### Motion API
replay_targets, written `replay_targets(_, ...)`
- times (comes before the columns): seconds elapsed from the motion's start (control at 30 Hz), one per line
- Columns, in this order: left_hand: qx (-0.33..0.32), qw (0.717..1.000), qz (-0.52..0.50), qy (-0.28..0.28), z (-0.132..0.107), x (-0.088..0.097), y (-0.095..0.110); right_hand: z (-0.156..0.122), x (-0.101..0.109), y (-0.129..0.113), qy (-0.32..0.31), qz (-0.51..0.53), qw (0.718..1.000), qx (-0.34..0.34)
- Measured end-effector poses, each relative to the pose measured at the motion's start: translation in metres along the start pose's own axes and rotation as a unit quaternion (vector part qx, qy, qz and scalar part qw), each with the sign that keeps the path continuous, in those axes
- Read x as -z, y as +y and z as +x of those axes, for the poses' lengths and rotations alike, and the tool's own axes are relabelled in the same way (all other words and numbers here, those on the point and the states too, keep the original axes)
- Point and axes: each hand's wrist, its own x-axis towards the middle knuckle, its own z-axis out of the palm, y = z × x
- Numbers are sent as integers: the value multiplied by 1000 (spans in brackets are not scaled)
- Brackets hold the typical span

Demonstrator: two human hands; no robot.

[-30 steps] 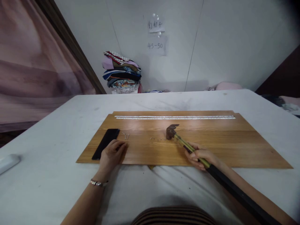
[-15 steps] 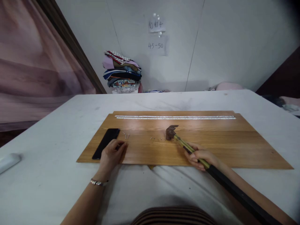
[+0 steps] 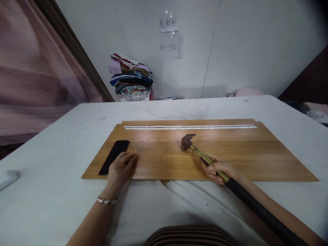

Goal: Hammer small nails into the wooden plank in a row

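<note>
My right hand [image 3: 217, 169] is wrapped around the yellow and black handle of a claw hammer [image 3: 203, 158]. Its rusty head is over the middle of a wooden board [image 3: 159, 167]. Several small nail heads [image 3: 175, 151] show in a row on the board, just left of the hammer head. My left hand [image 3: 121, 169], a bracelet at its wrist, is low over the board's left part with thumb and fingertips pinched together. What the pinch holds, if anything, is too small to make out. Just beyond those fingertips lie a few loose nails [image 3: 137, 149]. A black phone [image 3: 114, 157] lies beside that hand, partly covered by it.
Two pale measuring strips [image 3: 189, 127] run along the board's far side. The board lies on a white table [image 3: 51, 153], with a white object [image 3: 7, 178] at far left. Folded clothes [image 3: 132, 77] are stacked by the wall, and a pink curtain [image 3: 43, 61] hangs at left.
The camera view has shifted slightly. My left fingertips have closed together near the loose nails and moved a little. My right hand keeps the hammer in nearly the same place.
</note>
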Motion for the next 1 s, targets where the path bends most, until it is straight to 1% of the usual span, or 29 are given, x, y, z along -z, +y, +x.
replay_targets(0.13, 2, 1000, 0, 1, 0, 1, 3, 1, -1, 1, -3, -7, 1000, -7)
replay_targets(0.37, 3, 1000, 6, -5, 1, 5, 11, -2, 0, -1, 4, -1, 1000, 3)
replay_targets(0.47, -2, 1000, 5, -5, 0, 4, 10, -4, 0, -3, 13, 7, 1000, 1)
replay_targets(0.67, 7, 1000, 17, -6, -2, 2, 1, -5, 3, -5, 29, 32, 999, -19)
replay_targets(0.9, 6, 1000, 7, -2, -2, 4, 10, -6, 5, -4, 40, 37, 998, -26)
replay_targets(1.0, 8, 1000, 6, -5, -2, 4, 10, -9, 3, -7, 53, 26, 997, -44)
